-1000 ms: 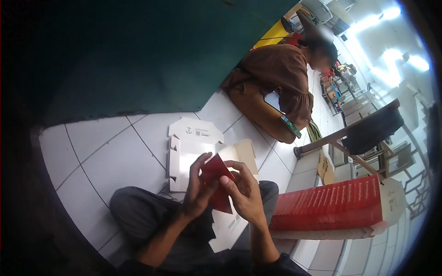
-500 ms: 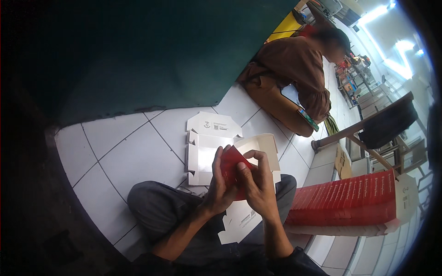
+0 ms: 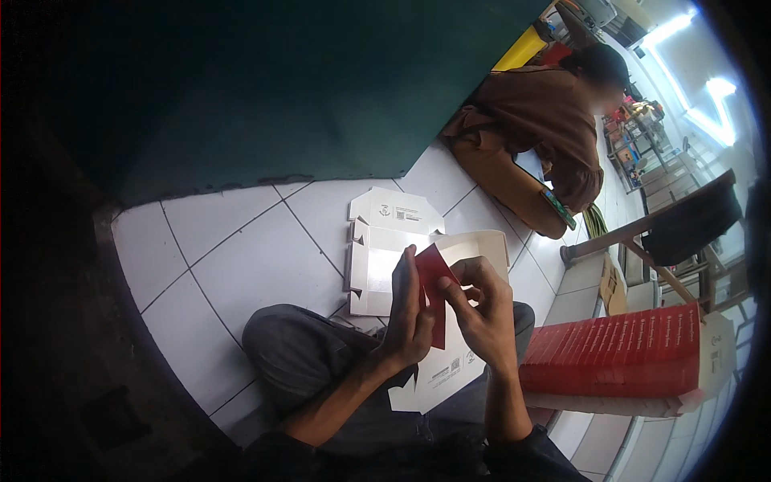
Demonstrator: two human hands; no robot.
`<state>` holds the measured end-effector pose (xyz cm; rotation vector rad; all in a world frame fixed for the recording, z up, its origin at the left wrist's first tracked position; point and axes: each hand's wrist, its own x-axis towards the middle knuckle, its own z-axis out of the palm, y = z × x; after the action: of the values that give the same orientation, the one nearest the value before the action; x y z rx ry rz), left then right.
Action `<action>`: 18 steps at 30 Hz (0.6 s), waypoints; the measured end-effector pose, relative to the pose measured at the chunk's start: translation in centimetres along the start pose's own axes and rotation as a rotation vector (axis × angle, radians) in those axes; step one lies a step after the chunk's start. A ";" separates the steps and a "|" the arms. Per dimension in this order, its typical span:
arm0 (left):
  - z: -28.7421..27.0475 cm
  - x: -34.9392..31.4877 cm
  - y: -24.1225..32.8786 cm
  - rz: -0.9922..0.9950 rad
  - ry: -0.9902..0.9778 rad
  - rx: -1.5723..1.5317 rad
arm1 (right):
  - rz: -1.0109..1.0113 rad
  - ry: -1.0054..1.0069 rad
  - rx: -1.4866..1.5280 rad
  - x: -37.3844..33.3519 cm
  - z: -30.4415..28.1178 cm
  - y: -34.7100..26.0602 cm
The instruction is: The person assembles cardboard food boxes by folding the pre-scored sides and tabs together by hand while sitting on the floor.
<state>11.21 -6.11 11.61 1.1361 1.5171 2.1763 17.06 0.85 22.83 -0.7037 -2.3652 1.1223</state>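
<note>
A folded piece of red card (image 3: pixel 434 277) stands between my two hands, above my lap. My left hand (image 3: pixel 405 329) supports its left side, fingers straight up along it and thumb pressed near its lower part. With thumb and forefinger, my right hand (image 3: pixel 486 313) pinches the card's right edge. Under and behind the hands, an unfolded white box blank (image 3: pixel 377 281) lies on the tiles, its slotted tabs along the left side. A curved cream flap (image 3: pixel 490 245) rises behind my right hand. Across my lap rests a printed white panel (image 3: pixel 450 377); the hands hide whether these parts join.
To my right lies a long stack of red flat boxes (image 3: pixel 618 349). A dark green panel (image 3: pixel 265 96) fills the far left. Ahead on the right, another person (image 3: pixel 530 104) sits on the floor, near a wooden frame (image 3: pixel 626 233) with dark cloth.
The red card now stands more edge-on between my hands. My right hand's grip has moved to its right edge. The whole view has shifted slightly.
</note>
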 end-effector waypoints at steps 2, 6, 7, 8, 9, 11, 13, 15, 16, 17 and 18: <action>0.1 0.2 0.2 -0.001 0.041 0.089 | 0.002 0.008 -0.019 -0.1 0.3 -0.1; 0.1 0.0 -0.1 -0.021 0.086 0.105 | 0.020 0.049 -0.022 -0.4 0.9 -0.6; -0.1 0.0 -0.2 -0.011 0.093 0.120 | 0.041 0.047 -0.003 -0.4 1.2 -0.3; -0.2 0.1 -0.3 0.000 0.099 0.131 | 0.060 0.047 0.012 -0.4 1.3 -0.1; -0.3 0.2 -0.4 -0.008 0.102 0.125 | 0.084 0.060 0.033 -0.6 1.5 0.0; -0.5 0.2 -0.6 -0.030 0.104 0.121 | 0.134 0.084 0.083 -1.1 2.1 0.2; -0.7 0.1 -0.5 -0.028 0.105 0.113 | 0.137 0.100 0.145 -1.5 2.5 0.3; -0.3 0.2 -0.3 -0.068 0.093 0.047 | 0.152 0.123 0.181 -1.7 2.6 0.4; -0.1 0.2 -0.1 -0.110 0.079 -0.010 | 0.150 0.122 0.178 -1.8 2.5 0.8; 0.4 0.7 0.0 -0.137 0.065 -0.080 | 0.136 0.129 0.161 -1.7 2.1 1.3; 0.7 0.8 -0.6 -0.041 0.055 0.022 | 0.124 0.141 0.145 -1.7 1.6 1.7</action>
<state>11.07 -4.90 11.53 1.0507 1.5766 2.1860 17.92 -0.20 20.21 -0.8585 -2.1241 1.2385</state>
